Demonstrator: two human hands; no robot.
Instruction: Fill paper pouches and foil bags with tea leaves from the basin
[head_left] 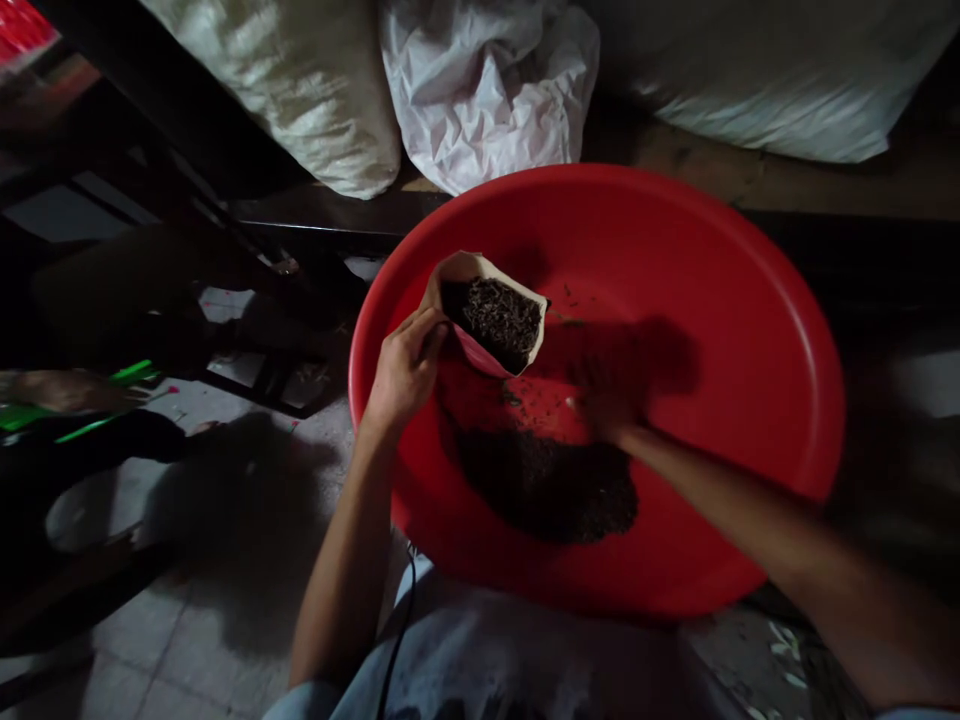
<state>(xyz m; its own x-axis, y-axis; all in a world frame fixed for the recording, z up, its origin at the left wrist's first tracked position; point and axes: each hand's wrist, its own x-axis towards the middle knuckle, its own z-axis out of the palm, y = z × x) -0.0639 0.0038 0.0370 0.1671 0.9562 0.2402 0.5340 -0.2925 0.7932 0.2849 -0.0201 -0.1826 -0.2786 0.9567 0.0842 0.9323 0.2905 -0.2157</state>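
Observation:
My left hand pinches the near-left edge of a small bag, pink outside and pale inside. Dark, dry shreds fill the bag, whose mouth faces up over the left part of a large red basin. Inside the basin, a heap of the same dark material lies toward the near side, with loose bits scattered beyond it. My right hand is low in the basin just past the heap, fingers apart, in shadow, and nothing shows in it.
White sacks stand behind the basin on a dark ledge. At the left, another person's hand is near bright green strips. Dark metal legs and tiled floor lie below.

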